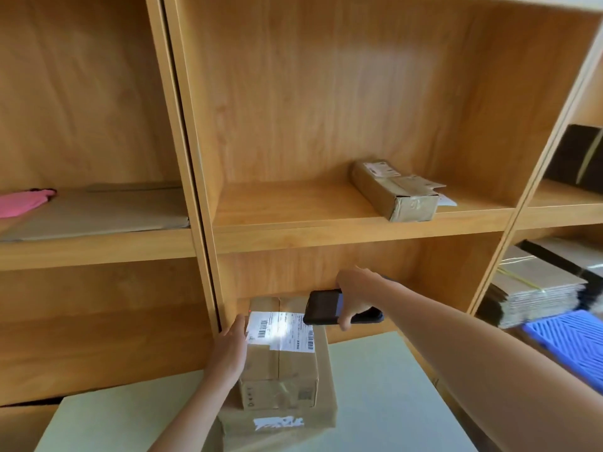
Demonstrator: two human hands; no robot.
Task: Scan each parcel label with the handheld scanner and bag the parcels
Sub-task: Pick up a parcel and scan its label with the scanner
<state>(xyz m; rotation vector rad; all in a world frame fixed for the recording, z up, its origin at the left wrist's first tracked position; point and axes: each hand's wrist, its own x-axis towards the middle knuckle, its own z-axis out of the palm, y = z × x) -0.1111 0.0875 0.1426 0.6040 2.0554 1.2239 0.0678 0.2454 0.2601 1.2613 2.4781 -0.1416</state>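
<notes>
Nearest the camera, at bottom centre of the frame, a flat brown parcel (280, 422) lies on a pale green table (385, 396), with a taller cardboard parcel (282, 363) stacked on it. Its white label (280, 331) faces up, lit by a bright patch of light. At its left side, the left hand (230, 347) rests flat against the box, fingers straight. Just right of the label, the right hand (354, 293) grips a black handheld scanner (326, 306), held over the label's right end; whether it touches the box is hard to judge. Higher, right of centre, another labelled parcel (396, 190) sits on a wooden shelf (326, 220). Bundled flat cartons (535, 288) fill the right edge.
</notes>
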